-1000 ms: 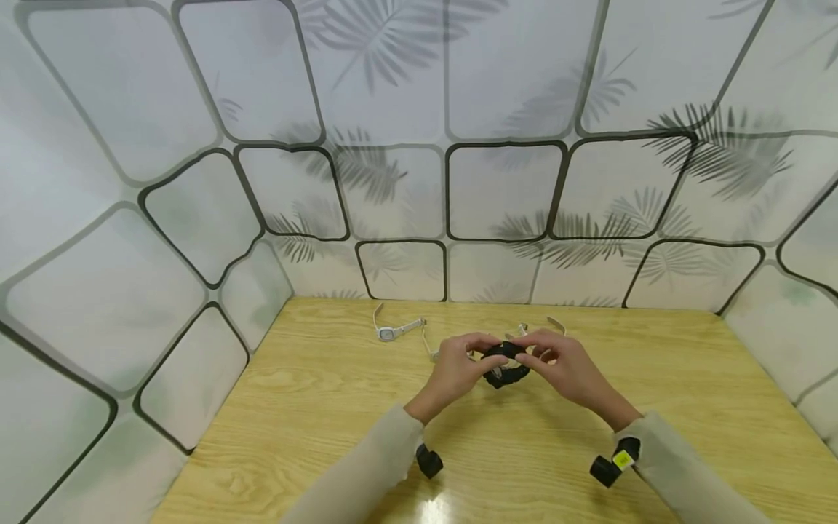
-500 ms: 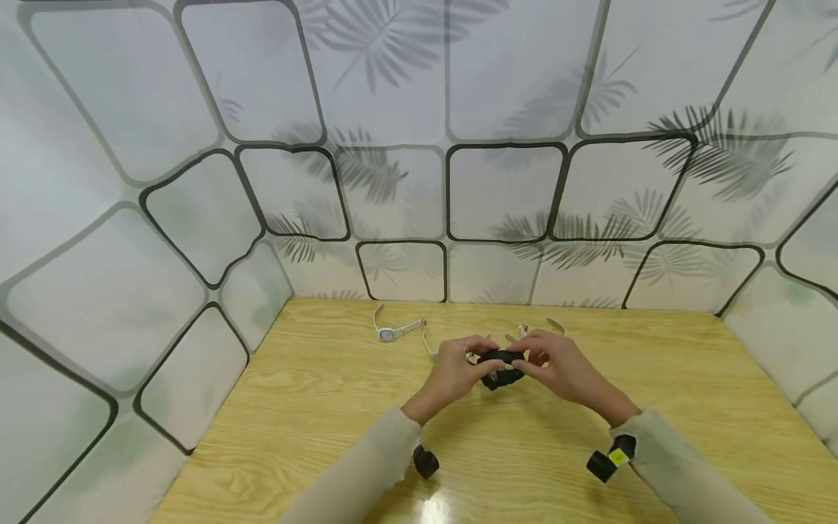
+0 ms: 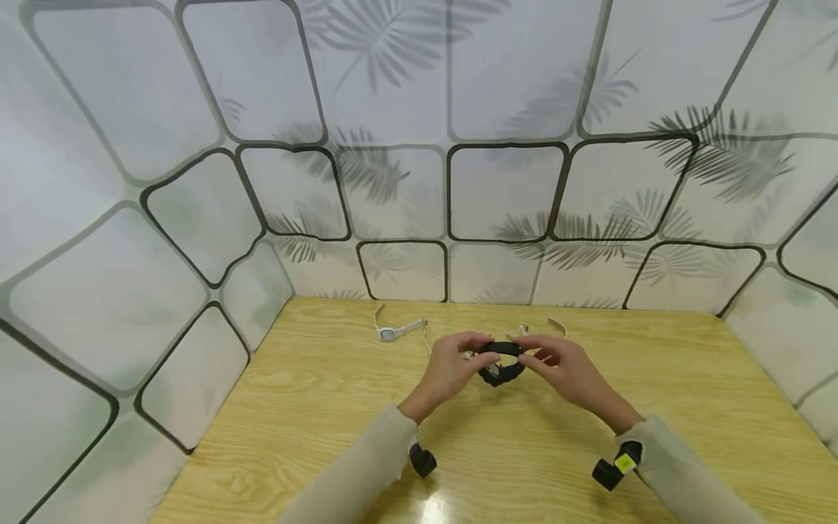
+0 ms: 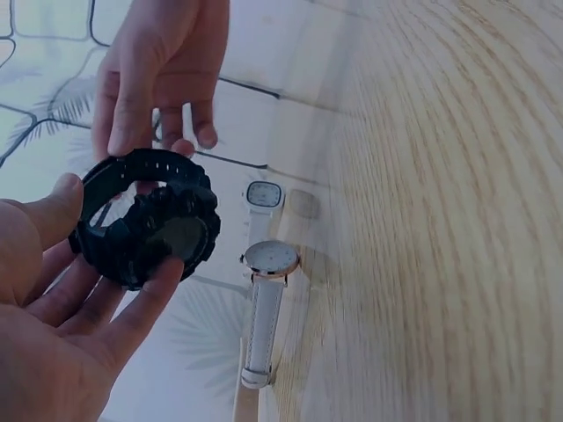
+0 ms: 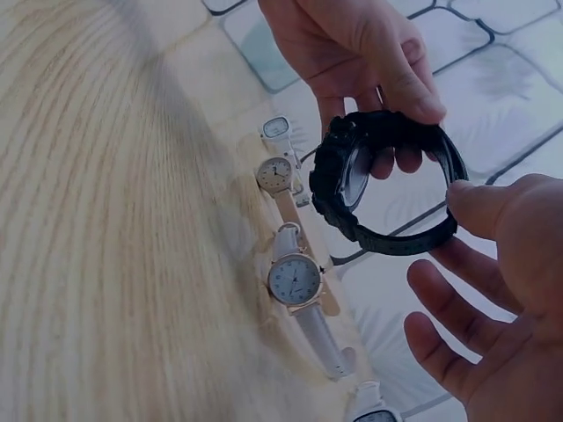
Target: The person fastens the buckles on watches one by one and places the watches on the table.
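Note:
A chunky black wristwatch (image 3: 500, 375), its strap formed into a loop, is held above the table between both hands. My left hand (image 3: 452, 367) pinches the left side of the loop; in the left wrist view its fingers lie along the black watch (image 4: 167, 229), by the case. On the other side, my right hand (image 3: 563, 367) pinches the strap between thumb and index finger. The right wrist view shows this right hand (image 5: 510, 281) with its other fingers loosely bent, apart from the strap. Whether the buckle is fastened cannot be made out.
Behind the hands, several light-strapped watches lie on the wooden table (image 3: 314, 407). A white square-faced watch (image 3: 388, 334) lies at the back left, and a round-faced one (image 5: 295, 280) shows in the right wrist view. Patterned cloth walls (image 3: 399, 269) enclose the back and sides.
The black watch has tilted in the hands: its loop looked narrow half a second ago and shows wider now. Both hands have shifted only slightly. The other watches lie where they were.

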A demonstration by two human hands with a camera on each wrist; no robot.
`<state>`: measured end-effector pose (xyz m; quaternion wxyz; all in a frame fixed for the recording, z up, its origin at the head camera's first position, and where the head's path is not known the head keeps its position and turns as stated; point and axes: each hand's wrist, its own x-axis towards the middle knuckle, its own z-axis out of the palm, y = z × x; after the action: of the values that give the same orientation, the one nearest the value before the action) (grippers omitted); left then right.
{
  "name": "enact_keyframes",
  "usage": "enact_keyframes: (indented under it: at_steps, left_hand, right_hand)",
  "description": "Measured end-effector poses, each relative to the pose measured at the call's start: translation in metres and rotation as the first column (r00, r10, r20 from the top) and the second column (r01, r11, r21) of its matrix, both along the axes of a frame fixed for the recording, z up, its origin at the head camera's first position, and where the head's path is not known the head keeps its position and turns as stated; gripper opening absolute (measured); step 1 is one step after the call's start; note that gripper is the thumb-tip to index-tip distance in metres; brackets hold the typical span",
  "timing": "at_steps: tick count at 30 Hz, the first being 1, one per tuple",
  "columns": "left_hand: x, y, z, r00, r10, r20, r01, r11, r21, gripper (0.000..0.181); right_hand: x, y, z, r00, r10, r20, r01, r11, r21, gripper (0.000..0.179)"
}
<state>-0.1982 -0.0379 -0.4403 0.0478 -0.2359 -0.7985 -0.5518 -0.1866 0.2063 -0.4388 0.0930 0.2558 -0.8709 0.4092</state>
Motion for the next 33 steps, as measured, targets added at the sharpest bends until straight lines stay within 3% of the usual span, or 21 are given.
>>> enact_keyframes:
  at_steps: [3,8,20,33]
  left_hand:
    - [0.001,-0.004,0.001,0.998,-0.018,0.06,0.015,0.999,0.05,0.031]
    - [0.0,-0.007,0.0,0.995,-0.045,0.089,0.039,0.997,0.071,0.03]
    - [-0.001,0.001,0.005,0.996,-0.08,0.047,0.079,0.997,0.018,0.031]
    - [-0.001,-0.001,0.001,0.996,-0.059,0.066,0.059,0.998,0.012,0.028]
  right_hand:
    - [-0.001,0.002,-0.003,0.999,0.004,0.034,-0.002,0.999,-0.038,0.03]
    - [-0.001,0.003,-0.008,0.999,0.017,0.042,-0.013,0.996,-0.084,0.03]
    - [0.001,-0.007,-0.005,0.999,0.035,-0.003,-0.035,0.994,-0.107,0.028]
    - [0.002,-0.007,-0.005,0.997,0.05,0.052,-0.044,0.991,-0.124,0.032]
